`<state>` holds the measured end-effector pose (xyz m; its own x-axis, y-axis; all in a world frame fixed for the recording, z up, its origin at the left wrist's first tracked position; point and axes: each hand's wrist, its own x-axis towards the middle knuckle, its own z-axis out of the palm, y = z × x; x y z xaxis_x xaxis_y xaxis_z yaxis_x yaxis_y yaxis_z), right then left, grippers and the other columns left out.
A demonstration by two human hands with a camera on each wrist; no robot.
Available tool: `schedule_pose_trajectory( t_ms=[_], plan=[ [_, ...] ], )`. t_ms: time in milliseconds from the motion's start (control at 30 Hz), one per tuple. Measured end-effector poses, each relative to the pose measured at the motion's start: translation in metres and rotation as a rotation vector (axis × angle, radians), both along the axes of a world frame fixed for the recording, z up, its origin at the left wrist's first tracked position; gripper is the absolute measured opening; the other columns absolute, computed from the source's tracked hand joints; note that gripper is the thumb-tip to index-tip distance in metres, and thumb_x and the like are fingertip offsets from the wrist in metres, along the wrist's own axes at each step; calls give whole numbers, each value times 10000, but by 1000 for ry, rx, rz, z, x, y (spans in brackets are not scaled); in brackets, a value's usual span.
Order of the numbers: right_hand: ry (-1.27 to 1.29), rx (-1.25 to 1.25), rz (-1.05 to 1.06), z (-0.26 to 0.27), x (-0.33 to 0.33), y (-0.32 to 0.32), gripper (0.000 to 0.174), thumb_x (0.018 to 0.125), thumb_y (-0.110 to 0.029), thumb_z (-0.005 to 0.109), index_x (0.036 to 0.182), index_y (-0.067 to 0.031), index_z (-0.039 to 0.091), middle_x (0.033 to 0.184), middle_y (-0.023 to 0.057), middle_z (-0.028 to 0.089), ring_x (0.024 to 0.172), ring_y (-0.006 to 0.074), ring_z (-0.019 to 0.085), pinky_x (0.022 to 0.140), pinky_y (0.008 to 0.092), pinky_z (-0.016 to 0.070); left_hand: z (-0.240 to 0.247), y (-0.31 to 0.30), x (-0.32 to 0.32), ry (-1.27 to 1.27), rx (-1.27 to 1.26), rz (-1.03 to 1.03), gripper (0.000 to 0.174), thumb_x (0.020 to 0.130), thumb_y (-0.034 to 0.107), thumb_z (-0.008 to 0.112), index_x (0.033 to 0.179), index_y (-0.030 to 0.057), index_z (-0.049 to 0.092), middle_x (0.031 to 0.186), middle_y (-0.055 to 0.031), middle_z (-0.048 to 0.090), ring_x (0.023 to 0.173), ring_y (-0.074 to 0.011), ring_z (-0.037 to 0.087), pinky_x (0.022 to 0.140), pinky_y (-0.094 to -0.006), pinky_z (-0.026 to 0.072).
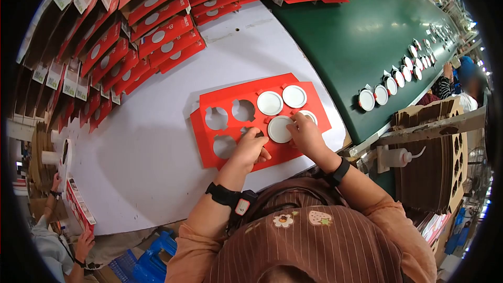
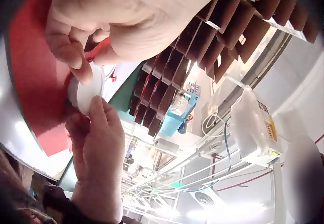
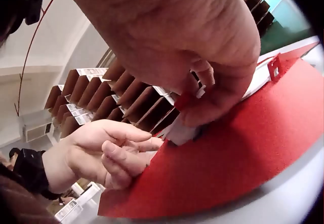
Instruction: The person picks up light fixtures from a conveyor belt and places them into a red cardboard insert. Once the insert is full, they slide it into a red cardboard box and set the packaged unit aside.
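A red card sheet (image 1: 207, 147) with round cut-outs lies on the white table. White discs (image 1: 270, 103) sit in its right part. My right hand (image 1: 310, 137) pinches the edge of a white disc (image 1: 279, 129) in the lower row; in the right wrist view the right hand (image 3: 202, 57) has its fingertips at a white piece and a red tab. My left hand (image 1: 250, 149) is just left of that disc, fingers loosely bent; in the left wrist view a finger of the left hand (image 2: 116, 21) touches the disc (image 2: 90, 93). The disc's underside is hidden.
Red printed cards (image 1: 166, 36) stand stacked along the table's far side. On the green surface (image 1: 361, 47) at the right is a row of white discs (image 1: 367, 100). A squeeze bottle (image 1: 399, 158) and brown card stacks stand at right. Another person's hand (image 1: 84, 243) shows at lower left.
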<state>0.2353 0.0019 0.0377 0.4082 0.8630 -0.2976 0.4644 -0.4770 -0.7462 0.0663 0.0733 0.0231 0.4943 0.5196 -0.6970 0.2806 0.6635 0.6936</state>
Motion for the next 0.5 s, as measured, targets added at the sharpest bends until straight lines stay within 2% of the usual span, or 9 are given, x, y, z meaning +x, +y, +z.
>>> schedule_pose_trajectory(
  t_ms=[133, 233, 300, 433, 500],
  plan=[
    [33, -35, -33, 2, -1, 0, 235, 903, -141, 542, 1049, 43, 532, 943, 203, 590, 600, 259, 637, 617, 383, 522, 1, -3, 0, -5, 1, 0, 359, 919, 156, 518, 1232, 30, 393, 745, -47, 529, 543, -122, 571, 465, -248, 429],
    [-68, -5, 22, 1, -1, -1, 231, 909, -137, 534, 1046, 47, 517, 885, 186, 615, 617, 247, 654, 604, 375, 528, 5, -6, 3, 3, -28, -22, 377, 923, 150, 519, 1245, 33, 363, 700, -37, 513, 522, -117, 548, 457, -248, 412],
    [135, 27, -5, 3, -3, 2, 214, 915, -122, 541, 1042, 44, 496, 778, 178, 629, 571, 218, 659, 506, 325, 524, 3, -7, 4, 2, -41, -25, 404, 921, 145, 525, 1264, 38, 342, 685, -33, 506, 509, -113, 531, 453, -251, 403],
    [163, 10, 29, -4, 6, 3, 220, 921, -129, 536, 1054, 38, 486, 750, 173, 635, 584, 216, 667, 504, 323, 519, -6, -4, 5, -69, -80, -36, 500, 912, 132, 541, 1335, 54, 285, 649, -25, 488, 482, -108, 488, 443, -265, 384],
    [-250, 95, 266, -8, 14, 1, 223, 926, -130, 526, 1068, 33, 474, 714, 164, 641, 562, 224, 666, 475, 320, 513, -3, -8, 6, -80, -80, -6, 470, 910, 127, 542, 1310, 59, 303, 642, -23, 483, 481, -109, 487, 441, -266, 382]
  ],
)
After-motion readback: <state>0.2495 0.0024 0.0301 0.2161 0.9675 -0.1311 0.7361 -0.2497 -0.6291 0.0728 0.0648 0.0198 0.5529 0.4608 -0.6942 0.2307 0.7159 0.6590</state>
